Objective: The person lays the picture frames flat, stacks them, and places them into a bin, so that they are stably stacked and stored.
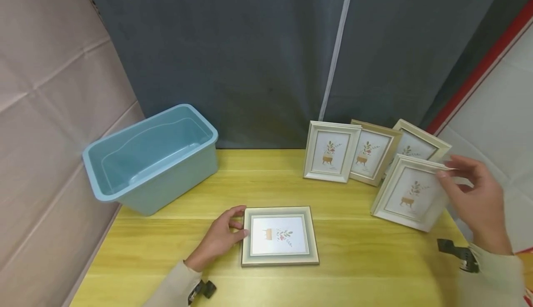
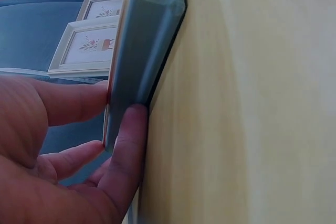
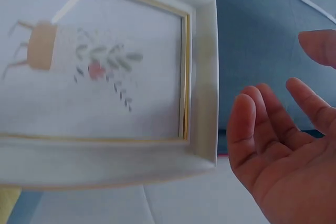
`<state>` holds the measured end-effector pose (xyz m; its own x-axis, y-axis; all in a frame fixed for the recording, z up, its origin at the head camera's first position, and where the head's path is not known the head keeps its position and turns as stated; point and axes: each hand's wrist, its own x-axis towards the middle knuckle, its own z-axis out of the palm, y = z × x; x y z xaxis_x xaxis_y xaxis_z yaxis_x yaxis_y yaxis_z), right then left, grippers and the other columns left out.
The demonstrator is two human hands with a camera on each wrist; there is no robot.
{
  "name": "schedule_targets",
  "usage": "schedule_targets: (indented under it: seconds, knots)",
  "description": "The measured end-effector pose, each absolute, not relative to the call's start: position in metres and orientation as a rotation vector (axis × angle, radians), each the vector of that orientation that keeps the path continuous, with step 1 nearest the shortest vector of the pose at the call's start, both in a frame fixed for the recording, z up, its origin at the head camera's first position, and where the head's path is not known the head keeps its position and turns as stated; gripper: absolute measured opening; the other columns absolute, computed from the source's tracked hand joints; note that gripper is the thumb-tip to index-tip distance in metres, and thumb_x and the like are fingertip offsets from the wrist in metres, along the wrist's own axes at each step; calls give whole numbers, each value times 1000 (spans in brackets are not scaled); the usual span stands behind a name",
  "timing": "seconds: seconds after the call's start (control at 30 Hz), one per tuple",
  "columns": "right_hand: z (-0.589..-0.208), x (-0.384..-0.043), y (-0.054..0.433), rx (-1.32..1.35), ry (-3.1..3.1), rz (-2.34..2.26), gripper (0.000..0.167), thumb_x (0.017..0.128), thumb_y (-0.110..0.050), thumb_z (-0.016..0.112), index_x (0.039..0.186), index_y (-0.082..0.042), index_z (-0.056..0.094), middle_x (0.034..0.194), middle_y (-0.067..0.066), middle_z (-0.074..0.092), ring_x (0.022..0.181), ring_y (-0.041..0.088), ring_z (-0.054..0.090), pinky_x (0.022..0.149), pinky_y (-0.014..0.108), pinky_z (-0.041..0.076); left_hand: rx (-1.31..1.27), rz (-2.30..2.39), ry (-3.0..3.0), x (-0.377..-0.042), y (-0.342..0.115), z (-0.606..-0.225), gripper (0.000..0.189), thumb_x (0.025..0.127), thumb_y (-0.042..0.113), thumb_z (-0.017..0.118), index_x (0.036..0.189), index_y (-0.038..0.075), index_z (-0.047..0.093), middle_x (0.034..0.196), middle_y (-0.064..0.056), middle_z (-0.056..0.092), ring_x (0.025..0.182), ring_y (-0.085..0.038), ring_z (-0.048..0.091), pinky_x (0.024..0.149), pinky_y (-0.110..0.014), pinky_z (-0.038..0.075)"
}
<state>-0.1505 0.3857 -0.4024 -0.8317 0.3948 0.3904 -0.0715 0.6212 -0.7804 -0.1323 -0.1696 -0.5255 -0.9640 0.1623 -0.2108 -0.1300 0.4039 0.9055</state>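
Note:
A cream picture frame (image 1: pixel 280 259) lies flat on the wooden table in front of me, its print of a potted plant turned sideways. My left hand (image 1: pixel 222 234) holds its left edge; in the left wrist view a fingertip (image 2: pixel 137 116) presses on the frame's side while others touch its front edge. At the right, a white picture frame (image 1: pixel 410 196) stands upright on the table. My right hand (image 1: pixel 479 200) is beside its upper right corner. The right wrist view shows that hand's spread, slightly bent fingers (image 3: pixel 244 124) apart from the frame's edge.
Behind the near white frame, a white frame (image 1: pixel 331 152), a tan frame (image 1: pixel 370 154) and a cream frame (image 1: pixel 416 133) stand overlapping. An open blue plastic bin (image 1: pixel 166 177) stands at the back left. A dark cloth (image 1: pixel 250 57) hangs behind the table.

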Motion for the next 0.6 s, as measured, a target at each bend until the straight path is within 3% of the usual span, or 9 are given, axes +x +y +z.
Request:
schedule_targets:
  seconds: [0.3,0.6]
  knots:
    - [-407,-151,405,-477,-2256,1022,48,100,-22,71,147,-25,62,122,-36,51,104,-18,47,81,8,35,50,1577,2401,-134,-170,-526,66,94,14,80,155,21,53,150,-9,58,112,-24,63,75,-28,61]
    - [-423,-160,420,-573,-2303,1029,51,97,-24,73,147,-29,64,130,-33,44,109,-17,41,81,4,35,41,1583,2401,-131,-170,-525,66,95,13,79,154,20,53,150,-10,58,111,-24,63,74,-28,60]
